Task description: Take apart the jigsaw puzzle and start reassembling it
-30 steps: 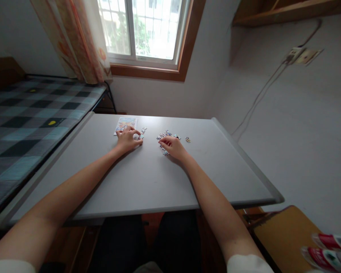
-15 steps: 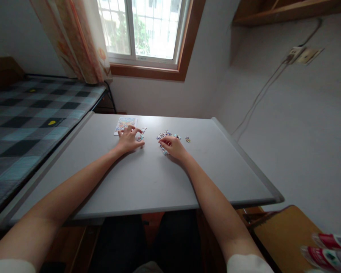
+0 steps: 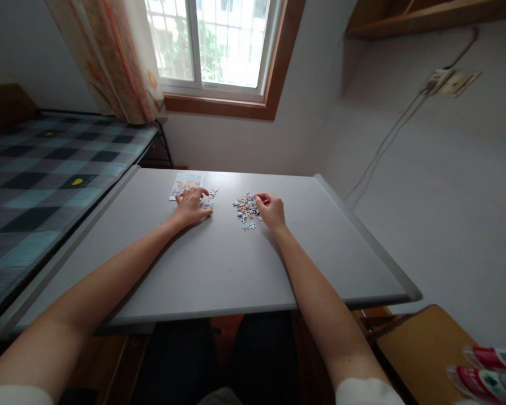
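Note:
A heap of small jigsaw puzzle pieces (image 3: pixel 245 208) lies on the grey-white table (image 3: pixel 231 270), with a few spread below it. At the heap's right edge is my right hand (image 3: pixel 272 211), thumb and fingers pinched together; whatever they hold, if anything, is too small to make out. My left hand (image 3: pixel 190 207) rests on the table further left, its fingers curved and apart. Just beyond its thumb and fingertips is a short strip of puzzle pieces (image 3: pixel 213 194), partly hidden by the fingers. Behind that hand lies a printed picture sheet (image 3: pixel 188 181), its lower part covered.
On the left stands a bed with a checked mattress (image 3: pixel 67 163). A window (image 3: pixel 211 50) and a patterned curtain (image 3: pixel 122 67) are behind the table. At the lower right, bottles with red labels (image 3: pixel 480 379) lie on a wooden chair (image 3: pixel 425 349).
My right hand has moved right, from over the heap to its right edge, uncovering more of the pieces. Now it covers the spot where a small separate cluster lay. My left hand has barely shifted.

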{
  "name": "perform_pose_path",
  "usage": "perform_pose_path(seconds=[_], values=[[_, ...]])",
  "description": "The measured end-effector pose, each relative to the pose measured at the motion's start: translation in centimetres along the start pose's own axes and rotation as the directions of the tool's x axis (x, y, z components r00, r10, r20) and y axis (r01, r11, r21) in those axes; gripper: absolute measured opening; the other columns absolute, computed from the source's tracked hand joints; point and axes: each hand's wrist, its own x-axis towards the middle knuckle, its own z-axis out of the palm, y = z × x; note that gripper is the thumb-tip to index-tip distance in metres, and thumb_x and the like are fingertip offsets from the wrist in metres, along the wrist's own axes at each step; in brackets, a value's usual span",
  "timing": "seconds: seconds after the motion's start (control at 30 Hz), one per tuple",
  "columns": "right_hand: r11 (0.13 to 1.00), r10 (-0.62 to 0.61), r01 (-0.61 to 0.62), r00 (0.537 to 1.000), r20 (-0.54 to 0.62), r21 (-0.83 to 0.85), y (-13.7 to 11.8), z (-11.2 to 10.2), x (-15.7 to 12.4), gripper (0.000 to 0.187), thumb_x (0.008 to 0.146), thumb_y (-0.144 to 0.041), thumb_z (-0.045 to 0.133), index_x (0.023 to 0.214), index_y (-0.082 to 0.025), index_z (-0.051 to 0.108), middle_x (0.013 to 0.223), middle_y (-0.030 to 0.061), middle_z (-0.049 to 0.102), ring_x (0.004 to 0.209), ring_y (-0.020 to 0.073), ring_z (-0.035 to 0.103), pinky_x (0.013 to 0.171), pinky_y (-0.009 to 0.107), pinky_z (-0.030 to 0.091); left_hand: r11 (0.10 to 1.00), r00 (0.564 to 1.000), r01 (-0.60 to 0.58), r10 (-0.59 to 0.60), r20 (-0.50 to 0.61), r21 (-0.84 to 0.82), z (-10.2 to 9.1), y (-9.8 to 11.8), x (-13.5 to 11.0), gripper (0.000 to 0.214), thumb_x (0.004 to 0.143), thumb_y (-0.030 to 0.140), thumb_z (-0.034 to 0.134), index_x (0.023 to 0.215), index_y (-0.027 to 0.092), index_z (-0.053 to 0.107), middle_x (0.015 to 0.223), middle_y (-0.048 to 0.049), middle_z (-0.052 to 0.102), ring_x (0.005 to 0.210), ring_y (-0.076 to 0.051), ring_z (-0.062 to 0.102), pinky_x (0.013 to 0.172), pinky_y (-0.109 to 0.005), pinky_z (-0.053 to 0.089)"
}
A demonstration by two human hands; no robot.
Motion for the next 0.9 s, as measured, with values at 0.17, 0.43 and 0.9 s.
perform_pose_path(seconds=[0.17, 0.43, 0.9], values=[[0.998, 0.042, -0.044, 0.997, -0.070, -0.033, 0.04, -0.29, 0.15, 0.023, 0.078, -0.028, 0.052, 0.084, -0.016, 0.071, 0.079, 0.0064, 0.071, 0.063, 0.0164, 0.060, 0.066, 0.029, 0.048, 0.999, 0.998, 0.044, -0.045, -0.040, -0.026, 0.23, -0.07, 0.06, 0.038, 0.066, 0.032, 0.066, 0.102, 0.024, 0.055, 0.100, -0.0075, 0.059, 0.102, -0.032, 0.050, 0.091, -0.047, 0.029], [0.995, 0.075, -0.081, 0.993, -0.093, -0.057, 0.12, -0.40, 0.09, 0.026, 0.076, -0.026, 0.051, 0.088, -0.016, 0.071, 0.080, 0.0075, 0.070, 0.064, 0.0175, 0.061, 0.066, 0.030, 0.048, 1.000, 1.000, -0.005, 0.005, -0.029, -0.006, 0.27, -0.10, -0.05, 0.043, 0.065, 0.033, 0.068, 0.106, 0.025, 0.057, 0.104, -0.0082, 0.059, 0.104, -0.033, 0.049, 0.092, -0.048, 0.028], [0.994, 0.075, -0.081, 0.994, -0.083, -0.070, 0.35, -0.23, 0.10, 0.023, 0.076, -0.026, 0.051, 0.084, -0.017, 0.071, 0.080, 0.0068, 0.071, 0.065, 0.0174, 0.061, 0.068, 0.030, 0.049, 1.000, 0.999, 0.025, -0.025, -0.029, -0.001, 0.28, -0.06, -0.09, 0.040, 0.072, 0.044, 0.066, 0.108, 0.027, 0.067, 0.114, -0.0115, 0.055, 0.113, -0.037, 0.044, 0.096, -0.055, 0.026]])
